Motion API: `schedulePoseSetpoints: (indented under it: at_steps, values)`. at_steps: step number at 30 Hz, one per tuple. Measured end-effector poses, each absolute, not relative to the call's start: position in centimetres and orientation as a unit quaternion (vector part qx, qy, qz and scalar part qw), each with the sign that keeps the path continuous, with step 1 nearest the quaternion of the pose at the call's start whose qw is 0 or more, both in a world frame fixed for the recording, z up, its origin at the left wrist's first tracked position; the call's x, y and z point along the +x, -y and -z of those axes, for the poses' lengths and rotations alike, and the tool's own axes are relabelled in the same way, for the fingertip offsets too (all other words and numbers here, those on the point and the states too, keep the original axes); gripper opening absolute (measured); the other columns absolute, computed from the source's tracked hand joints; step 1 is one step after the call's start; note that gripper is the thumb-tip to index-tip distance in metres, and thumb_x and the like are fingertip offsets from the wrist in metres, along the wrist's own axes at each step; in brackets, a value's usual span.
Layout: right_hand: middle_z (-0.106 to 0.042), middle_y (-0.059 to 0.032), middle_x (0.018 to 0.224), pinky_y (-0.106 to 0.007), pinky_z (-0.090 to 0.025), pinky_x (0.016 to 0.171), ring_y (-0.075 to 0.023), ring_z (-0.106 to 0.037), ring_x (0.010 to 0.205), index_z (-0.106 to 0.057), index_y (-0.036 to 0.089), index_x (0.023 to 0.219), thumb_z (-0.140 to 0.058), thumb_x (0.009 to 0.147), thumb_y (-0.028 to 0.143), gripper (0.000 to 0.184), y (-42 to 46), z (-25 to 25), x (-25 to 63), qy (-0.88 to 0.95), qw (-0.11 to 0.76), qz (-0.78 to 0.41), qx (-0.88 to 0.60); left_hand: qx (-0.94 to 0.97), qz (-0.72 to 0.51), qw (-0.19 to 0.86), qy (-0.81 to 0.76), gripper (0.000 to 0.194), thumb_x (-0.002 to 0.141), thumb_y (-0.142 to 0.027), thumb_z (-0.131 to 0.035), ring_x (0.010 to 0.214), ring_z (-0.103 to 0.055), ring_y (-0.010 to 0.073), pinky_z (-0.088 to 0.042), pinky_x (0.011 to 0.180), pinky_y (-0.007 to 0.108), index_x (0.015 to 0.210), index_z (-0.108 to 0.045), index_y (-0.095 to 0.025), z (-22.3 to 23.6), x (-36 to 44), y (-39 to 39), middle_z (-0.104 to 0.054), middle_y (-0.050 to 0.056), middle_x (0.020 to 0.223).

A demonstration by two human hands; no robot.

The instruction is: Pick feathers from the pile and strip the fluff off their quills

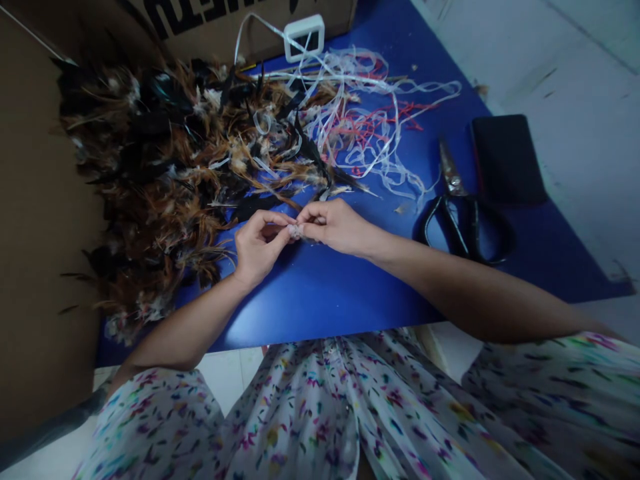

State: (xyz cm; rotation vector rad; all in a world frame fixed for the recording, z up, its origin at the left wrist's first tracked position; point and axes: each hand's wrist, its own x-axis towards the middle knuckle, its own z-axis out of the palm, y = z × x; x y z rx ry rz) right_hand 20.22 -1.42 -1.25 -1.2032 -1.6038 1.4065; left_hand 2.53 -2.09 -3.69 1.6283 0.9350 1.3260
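My left hand [257,245] and my right hand [334,225] meet over the blue table [325,293], fingertips pinched together. Between them sits a small pale fluffy tuft [295,231], seemingly feather bases, held by both hands. A big heap of brown, black and orange feathers [165,173] lies just beyond and to the left of my left hand. A tangle of white and red plastic strips [360,113] spreads behind my right hand.
Black-handled scissors [457,213] lie on the table right of my right hand, with a black rectangular pad [507,159] beside them. A cardboard box [240,27] and a white square frame [304,37] stand at the back. Brown cardboard [40,220] walls the left.
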Motion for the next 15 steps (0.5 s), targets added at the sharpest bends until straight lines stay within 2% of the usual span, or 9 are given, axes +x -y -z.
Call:
schedulePoseSetpoints:
  at_steps: [10, 15]
  values:
    - [-0.054, 0.0045, 0.056, -0.024, -0.032, 0.052, -0.0067, -0.043, 0.05, -0.063, 0.015, 0.073, -0.063, 0.078, 0.026, 0.013, 1.61, 0.94, 20.4, 0.639, 0.322, -0.507, -0.481, 0.628, -0.529, 0.435, -0.368, 0.023, 0.077, -0.027, -0.081, 0.064, -0.072, 0.0117, -0.062, 0.059, 0.023, 0.083, -0.061, -0.018, 3.48, 2.59, 2.12, -0.074, 0.001, 0.083]
    - [-0.059, 0.002, 0.061, -0.025, -0.035, 0.057, -0.0083, -0.048, 0.056, -0.062, 0.015, 0.072, -0.062, 0.077, 0.025, 0.011, 1.62, 1.07, 20.5, 0.659, 0.335, -0.484, -0.469, 0.616, -0.526, 0.448, -0.379, 0.026, 0.076, -0.03, -0.083, 0.063, -0.072, 0.012, -0.063, 0.06, 0.025, 0.082, -0.06, -0.018, 3.46, 2.56, 2.09, -0.074, 0.001, 0.082]
